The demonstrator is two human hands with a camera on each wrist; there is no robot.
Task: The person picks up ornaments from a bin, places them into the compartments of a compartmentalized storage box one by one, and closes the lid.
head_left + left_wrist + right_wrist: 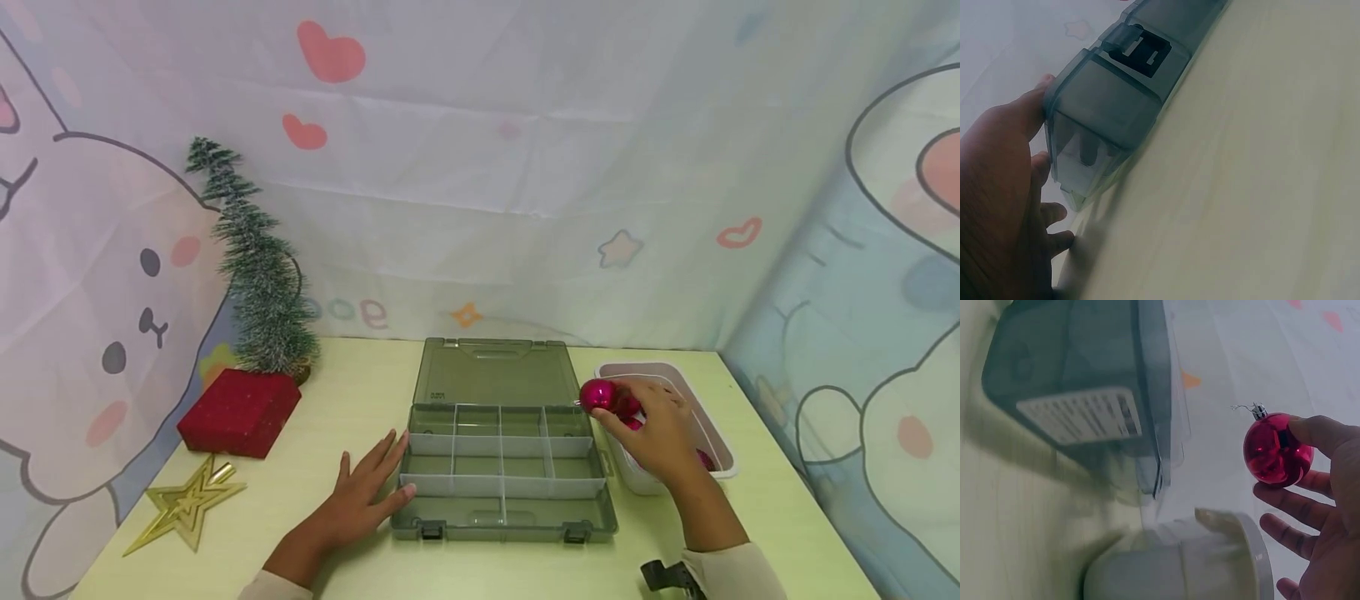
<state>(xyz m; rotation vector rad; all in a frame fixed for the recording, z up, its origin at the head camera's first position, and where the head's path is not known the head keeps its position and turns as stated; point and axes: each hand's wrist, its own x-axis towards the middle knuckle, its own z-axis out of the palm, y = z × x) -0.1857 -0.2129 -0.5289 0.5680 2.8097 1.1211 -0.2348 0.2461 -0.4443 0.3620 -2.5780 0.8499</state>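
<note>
A grey-green translucent compartment box (504,467) lies with its lid (495,371) folded back, and its divided sections look bare. My left hand (363,492) is at the box's left edge, fingers spread, thumb touching the rim; the left wrist view shows it against the box's end wall. Between thumb and fingers my right hand (660,425) pinches a shiny magenta Christmas ball (1277,450) with a silver cap and wire hook. It holds the ball above the near-left rim of a white plastic bin (720,433). More magenta balls (705,460) show inside the bin, partly hidden by the hand.
A small frosted artificial Christmas tree (262,283) stands at the back left, behind a red box (240,412). A gold star topper (187,504) lies in front of it. A black object (667,575) is by the right sleeve. A printed cloth backdrop (480,167) surrounds the table.
</note>
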